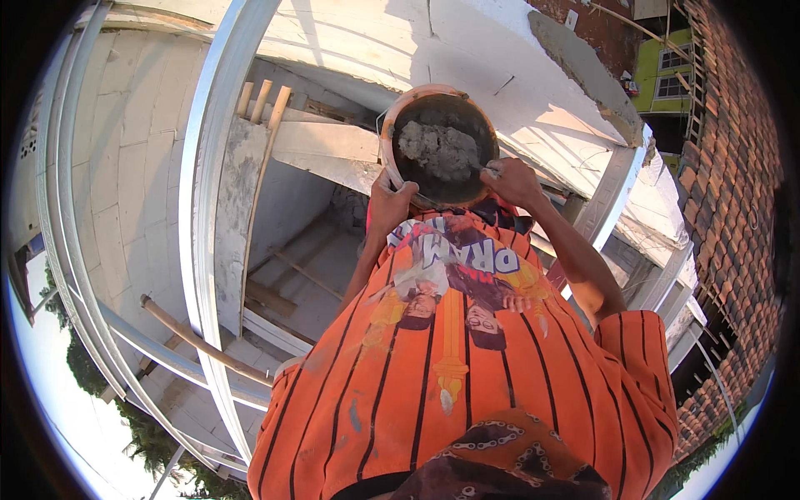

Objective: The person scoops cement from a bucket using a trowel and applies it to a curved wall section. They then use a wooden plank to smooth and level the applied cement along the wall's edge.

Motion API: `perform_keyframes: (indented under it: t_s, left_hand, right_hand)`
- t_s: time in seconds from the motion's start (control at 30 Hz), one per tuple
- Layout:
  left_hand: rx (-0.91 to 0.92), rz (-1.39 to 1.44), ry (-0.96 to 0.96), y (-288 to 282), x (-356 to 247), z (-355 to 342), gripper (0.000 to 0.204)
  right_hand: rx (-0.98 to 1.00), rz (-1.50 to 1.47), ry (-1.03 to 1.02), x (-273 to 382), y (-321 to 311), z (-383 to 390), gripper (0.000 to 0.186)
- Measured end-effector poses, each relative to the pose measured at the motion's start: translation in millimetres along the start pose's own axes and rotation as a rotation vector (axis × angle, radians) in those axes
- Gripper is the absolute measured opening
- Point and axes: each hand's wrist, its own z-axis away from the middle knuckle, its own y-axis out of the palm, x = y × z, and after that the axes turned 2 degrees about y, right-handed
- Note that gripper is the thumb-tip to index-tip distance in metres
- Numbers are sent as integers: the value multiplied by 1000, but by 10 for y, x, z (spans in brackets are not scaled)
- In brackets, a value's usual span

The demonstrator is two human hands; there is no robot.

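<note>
A round bucket (390, 150) with a pale, mortar-smeared rim is held tilted in front of my body, its mouth turned up toward me. Inside lies a lumpy heap of grey wet mortar (442, 152) against the dark inner wall. My left hand (392, 202) grips the near left side of the rim, thumb on the edge. At the right side of the bucket my right hand (510, 181) is closed, fingers just over the rim by the mortar. Whether it pinches the rim or a small tool handle there I cannot make out.
Shiny metal channels (204, 167) rise on my left, and another metal post (608, 196) stands right. Ahead runs a white wall top (475, 50). Below on the left drops an open room (300, 242) with wooden poles (271, 142). A tiled roof (725, 217) lies far right.
</note>
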Motion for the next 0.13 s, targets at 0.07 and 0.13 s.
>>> perform_keyframes:
  t_s: [0.07,0.13]
  left_hand:
    - [35,-64,22,-27,67,-64,27]
    - [58,-99,236,-1,121,-132,43]
  right_hand:
    - [22,84,38,1,-97,-21,40]
    - [-5,144,48,5,-267,-109,40]
